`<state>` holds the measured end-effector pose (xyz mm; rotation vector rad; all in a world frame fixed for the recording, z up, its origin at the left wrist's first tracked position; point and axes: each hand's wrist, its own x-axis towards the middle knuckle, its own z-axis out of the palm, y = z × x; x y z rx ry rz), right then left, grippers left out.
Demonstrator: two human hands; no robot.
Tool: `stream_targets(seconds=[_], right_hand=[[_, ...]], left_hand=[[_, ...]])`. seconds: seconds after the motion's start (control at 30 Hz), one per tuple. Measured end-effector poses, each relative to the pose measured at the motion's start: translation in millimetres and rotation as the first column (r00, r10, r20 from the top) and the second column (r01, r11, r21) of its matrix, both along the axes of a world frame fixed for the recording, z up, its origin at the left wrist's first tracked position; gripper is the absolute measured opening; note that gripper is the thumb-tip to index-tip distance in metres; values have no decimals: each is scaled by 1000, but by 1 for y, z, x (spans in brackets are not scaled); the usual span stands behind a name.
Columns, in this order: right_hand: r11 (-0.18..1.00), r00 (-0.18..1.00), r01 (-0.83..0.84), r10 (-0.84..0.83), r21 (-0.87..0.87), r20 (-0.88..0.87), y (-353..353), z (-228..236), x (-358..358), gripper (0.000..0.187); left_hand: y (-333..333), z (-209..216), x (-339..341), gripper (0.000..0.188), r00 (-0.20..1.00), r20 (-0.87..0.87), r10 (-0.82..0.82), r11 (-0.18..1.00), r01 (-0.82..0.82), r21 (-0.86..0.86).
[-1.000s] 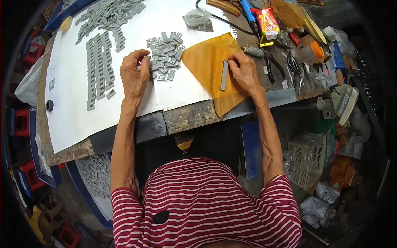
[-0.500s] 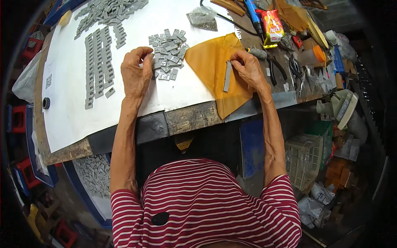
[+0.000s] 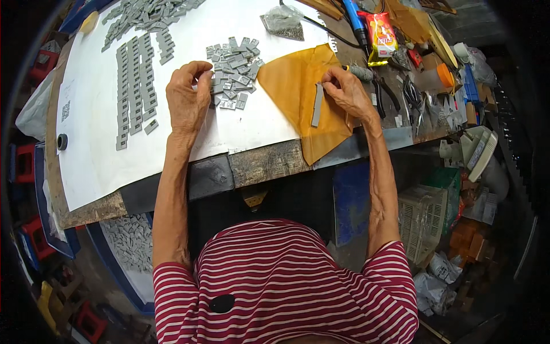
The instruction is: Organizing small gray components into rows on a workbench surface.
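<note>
Red packet and pliers past the fingers of the right hand, grey pieces beside those of the left hand, thumbs near forefingers, grips unclear, slim grey strip by right fingertips over amber paper

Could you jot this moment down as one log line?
left hand: beside heap of grey pieces | right hand: at far end of grey strip | strip: over amber sheet | grips: unclear

Bright middle, black fisheye rim

Matt grey strip, possibly plastic.
</note>
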<state>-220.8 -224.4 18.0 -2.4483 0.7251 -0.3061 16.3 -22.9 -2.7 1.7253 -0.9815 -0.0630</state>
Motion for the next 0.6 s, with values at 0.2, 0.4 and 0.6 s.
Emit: stream_targets(seconds=[0.2, 0.4, 0.6], right_hand=[[1000, 1000, -3, 2, 11, 31, 1, -1, -1, 14], [999, 1000, -2, 3, -40, 29, 5, 3, -2, 13], [995, 984, 43, -25, -94, 178, 21, 14, 4, 11]], left_hand=[[1, -1, 1, 13, 1000, -1, -6, 1000, 6, 3], [-2, -1, 1, 13, 1000, -8, -21, 1000, 21, -14], [0, 8, -5, 12, 990, -100, -98, 995, 94, -45]])
